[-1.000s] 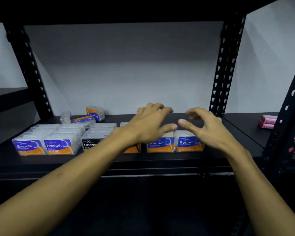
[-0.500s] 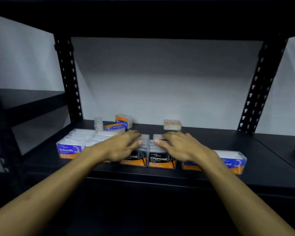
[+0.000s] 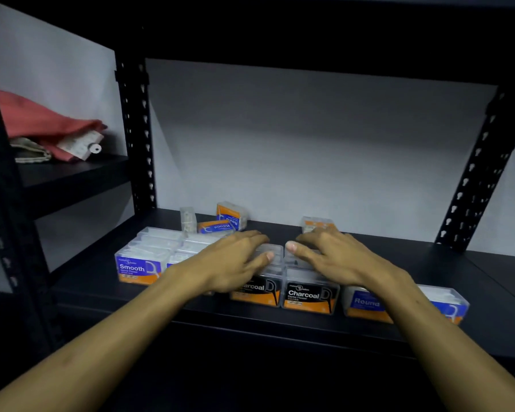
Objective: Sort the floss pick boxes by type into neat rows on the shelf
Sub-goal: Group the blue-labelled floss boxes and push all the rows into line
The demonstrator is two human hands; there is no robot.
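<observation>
1. The left hand (image 3: pixel 235 260) lies flat and open, hiding part of a Charcoal box (image 3: pixel 257 288).
2. The right hand (image 3: pixel 336 257), open too, covers another Charcoal box (image 3: pixel 309 295) at the shelf (image 3: pixel 488 281) front edge.
3. Loose Round boxes (image 3: pixel 231 217) sit near the back edge.

A single view is given, taken from head height and aimed forward and slightly down into a black shelf (image 3: pixel 399 254) bay. The shelf is seen from close by, within arm's reach, the forearms entering from the bottom edge. Wide-angle bending is seen in the uprights.
</observation>
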